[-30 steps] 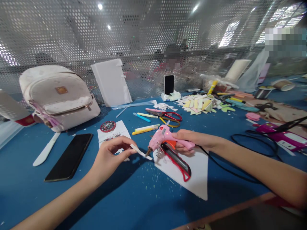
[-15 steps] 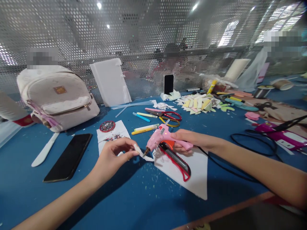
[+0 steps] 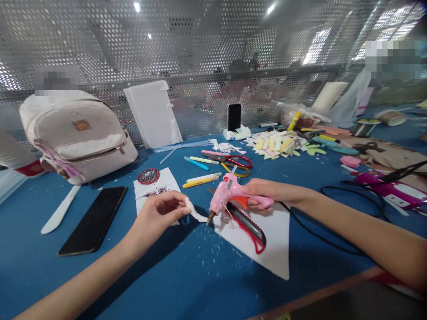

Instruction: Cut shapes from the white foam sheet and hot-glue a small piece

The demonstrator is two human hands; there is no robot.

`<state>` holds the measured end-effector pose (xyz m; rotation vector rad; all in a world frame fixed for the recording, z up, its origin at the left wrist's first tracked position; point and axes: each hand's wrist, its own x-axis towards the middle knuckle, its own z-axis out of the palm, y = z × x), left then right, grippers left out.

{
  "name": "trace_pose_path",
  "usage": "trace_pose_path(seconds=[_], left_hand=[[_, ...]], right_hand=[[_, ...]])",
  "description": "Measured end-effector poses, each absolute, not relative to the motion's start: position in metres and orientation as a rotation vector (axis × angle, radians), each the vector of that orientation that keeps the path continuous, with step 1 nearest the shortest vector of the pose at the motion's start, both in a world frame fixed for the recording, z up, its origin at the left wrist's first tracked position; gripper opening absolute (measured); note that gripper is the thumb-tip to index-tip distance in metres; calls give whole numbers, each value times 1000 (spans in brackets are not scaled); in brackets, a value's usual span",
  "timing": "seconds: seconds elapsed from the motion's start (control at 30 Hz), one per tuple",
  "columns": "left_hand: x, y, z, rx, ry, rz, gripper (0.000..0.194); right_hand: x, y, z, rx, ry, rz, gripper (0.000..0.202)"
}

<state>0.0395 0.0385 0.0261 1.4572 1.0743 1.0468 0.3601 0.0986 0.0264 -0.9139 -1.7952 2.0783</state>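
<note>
Between thumb and fingers, my left hand pinches a thin, curved white strip, perhaps paper or foam. My right hand is closed round the handle of a pink hot glue gun with an orange trigger. Its metal nozzle points down and left, at the strip's far end; whether they touch I cannot tell. Below the gun, a red and black box cutter lies on a white sheet. Behind my left hand, a red-rimmed round dish of small beads rests on white paper with loose beads.
A black phone and a white plastic knife lie left, before a pale backpack. Markers and red-handled scissors lie behind the gun. Cut paper pieces are heaped farther back. A black cord trails right.
The glue gun has moved slightly right in my right hand, its nozzle sliding along the white strip toward the far end. My left hand keeps its pinch, nearly in place.
</note>
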Motion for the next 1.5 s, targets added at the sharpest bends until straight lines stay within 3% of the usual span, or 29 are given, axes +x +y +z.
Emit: trace_pose_path(seconds=[0.4, 0.77, 1.5], left_hand=[[44, 32, 26, 1328, 1072, 1023, 15], [56, 22, 30, 1206, 1036, 1062, 24], [57, 21, 28, 1352, 982, 973, 12]], right_hand=[[351, 90, 25, -841, -1560, 2118, 56], [350, 87, 21, -849, -1592, 2081, 56], [347, 90, 17, -889, -1451, 2098, 57]])
